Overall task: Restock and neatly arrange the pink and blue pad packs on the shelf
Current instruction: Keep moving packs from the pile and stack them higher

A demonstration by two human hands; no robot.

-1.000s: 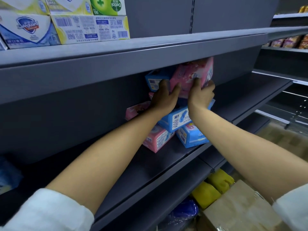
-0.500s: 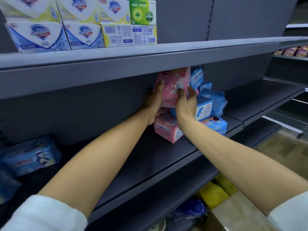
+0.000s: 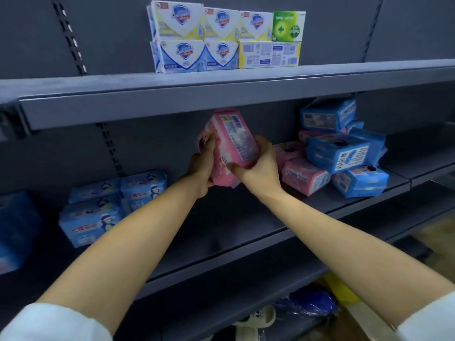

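Note:
Both hands hold one pink pad pack (image 3: 232, 141) tilted above the middle of the grey shelf (image 3: 246, 225). My left hand (image 3: 200, 168) grips its left side and my right hand (image 3: 258, 166) grips its lower right edge. To the right lies a loose heap: blue pad packs (image 3: 337, 153) stacked on pink pad packs (image 3: 304, 174), another blue pack (image 3: 327, 115) on top and one (image 3: 359, 180) at the front. On the left stand light blue packs (image 3: 115, 200) in a tidier stack.
Soap boxes (image 3: 221, 38) sit on the upper shelf (image 3: 221, 94), which overhangs the work area. A lower shelf holds a dark blue bag (image 3: 305, 302) and a yellow item (image 3: 341, 287). A cardboard box corner (image 3: 366, 321) shows at bottom right.
Both hands have carried the pink pack leftwards away from the heap and tilted it so its printed back faces me. The view has swung left, showing the light blue stack.

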